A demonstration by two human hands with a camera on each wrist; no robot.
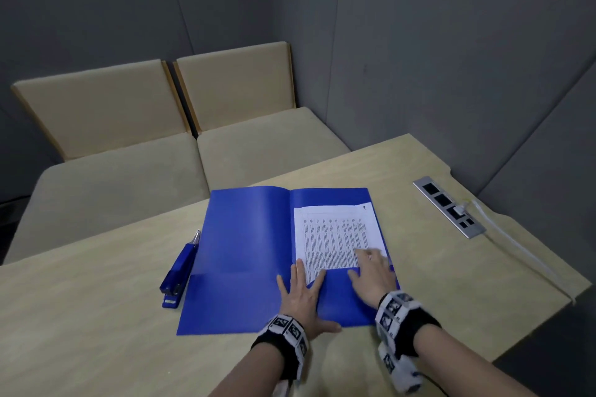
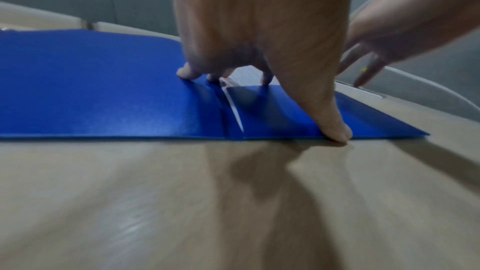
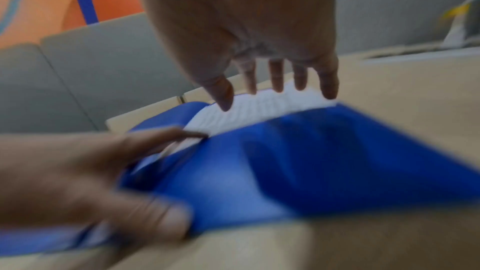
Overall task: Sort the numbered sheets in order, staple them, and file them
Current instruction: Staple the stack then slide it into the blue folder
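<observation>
A blue folder [image 1: 248,242] lies spread flat on the table. The white printed sheets [image 1: 335,235] sit in its right half, their lower edge tucked into the bottom pocket [image 1: 342,296]. My left hand [image 1: 301,290] rests flat with straight fingers near the fold, its fingertips at the pocket's top edge and its thumb at the folder's near edge [image 2: 335,130]. My right hand [image 1: 374,274] lies flat on the sheets' lower right part, fingers straight and spread [image 3: 275,81]. A blue stapler [image 1: 179,271] lies left of the folder, untouched.
The tan table [image 1: 96,316] has a metal socket panel [image 1: 448,206] with a white cable [image 1: 516,245] at the right. Beige cushioned seats [image 1: 129,171] stand beyond the table's far edge, with grey walls behind.
</observation>
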